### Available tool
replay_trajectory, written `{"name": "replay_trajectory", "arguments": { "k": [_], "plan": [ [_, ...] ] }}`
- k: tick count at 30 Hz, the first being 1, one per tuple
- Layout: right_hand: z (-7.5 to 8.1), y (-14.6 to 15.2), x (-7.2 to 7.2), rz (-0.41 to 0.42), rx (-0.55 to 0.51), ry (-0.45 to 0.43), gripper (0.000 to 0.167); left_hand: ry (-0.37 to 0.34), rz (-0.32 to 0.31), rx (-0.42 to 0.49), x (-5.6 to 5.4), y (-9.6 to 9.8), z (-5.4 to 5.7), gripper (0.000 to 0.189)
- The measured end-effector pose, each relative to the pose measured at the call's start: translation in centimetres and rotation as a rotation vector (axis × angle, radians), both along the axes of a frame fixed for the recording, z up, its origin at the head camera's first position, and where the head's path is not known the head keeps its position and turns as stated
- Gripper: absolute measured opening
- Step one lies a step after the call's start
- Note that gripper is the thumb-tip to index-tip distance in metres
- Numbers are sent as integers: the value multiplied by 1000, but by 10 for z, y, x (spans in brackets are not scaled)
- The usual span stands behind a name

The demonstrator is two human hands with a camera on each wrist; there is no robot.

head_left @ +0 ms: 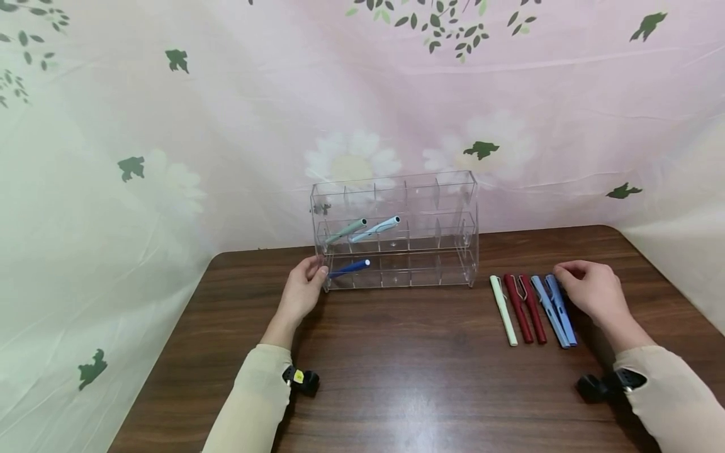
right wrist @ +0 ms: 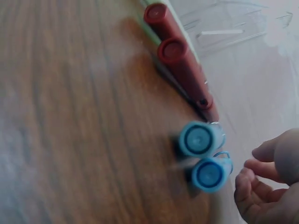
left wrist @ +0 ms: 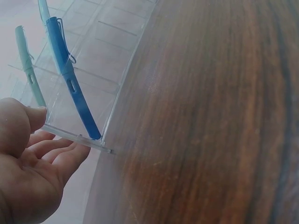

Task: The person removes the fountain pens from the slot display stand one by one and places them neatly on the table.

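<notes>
A clear acrylic pen rack (head_left: 396, 282) with tiered compartments stands at the back of the table. My left hand (head_left: 302, 290) holds its left end, with the thumb and fingers at the side wall (left wrist: 70, 134). A dark blue pen (head_left: 350, 268) leans in the lowest tier's left compartment. Higher up lean a grey-green pen (head_left: 347, 231) and a light blue pen (head_left: 376, 229). To the right, a pale green pen (head_left: 504, 311), two dark red pens (head_left: 518, 308) and two blue pens (head_left: 550, 313) lie side by side. My right hand (head_left: 595, 292), loosely curled and holding nothing, is beside the blue pens' cap ends.
The brown wooden table (head_left: 396, 371) reaches back to a pale floral curtain (head_left: 255, 126) hanging close behind the rack. A small black camera (head_left: 303, 380) is strapped on the left wrist, another camera (head_left: 595, 388) on the right.
</notes>
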State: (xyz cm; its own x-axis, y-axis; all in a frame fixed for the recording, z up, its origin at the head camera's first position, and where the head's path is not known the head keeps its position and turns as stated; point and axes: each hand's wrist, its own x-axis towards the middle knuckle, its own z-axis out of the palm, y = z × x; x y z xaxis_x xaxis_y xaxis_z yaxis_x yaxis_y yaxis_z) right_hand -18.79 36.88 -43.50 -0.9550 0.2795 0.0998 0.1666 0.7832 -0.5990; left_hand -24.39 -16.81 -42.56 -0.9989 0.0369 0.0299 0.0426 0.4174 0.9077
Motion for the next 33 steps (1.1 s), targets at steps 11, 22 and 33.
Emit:
{"name": "replay_trajectory", "arguments": {
  "k": [11, 22, 33],
  "plan": [
    [17, -20, 6, 21, -190, 190, 47, 8, 4, 3, 0, 0, -1, 47],
    [34, -47, 8, 80, -258, 275, 45, 15, 5, 3, 0, 1, -2, 46],
    [44, -74, 5, 156, -353, 355, 36, 13, 3, 6, 1, 1, -1, 46]
  ]
}}
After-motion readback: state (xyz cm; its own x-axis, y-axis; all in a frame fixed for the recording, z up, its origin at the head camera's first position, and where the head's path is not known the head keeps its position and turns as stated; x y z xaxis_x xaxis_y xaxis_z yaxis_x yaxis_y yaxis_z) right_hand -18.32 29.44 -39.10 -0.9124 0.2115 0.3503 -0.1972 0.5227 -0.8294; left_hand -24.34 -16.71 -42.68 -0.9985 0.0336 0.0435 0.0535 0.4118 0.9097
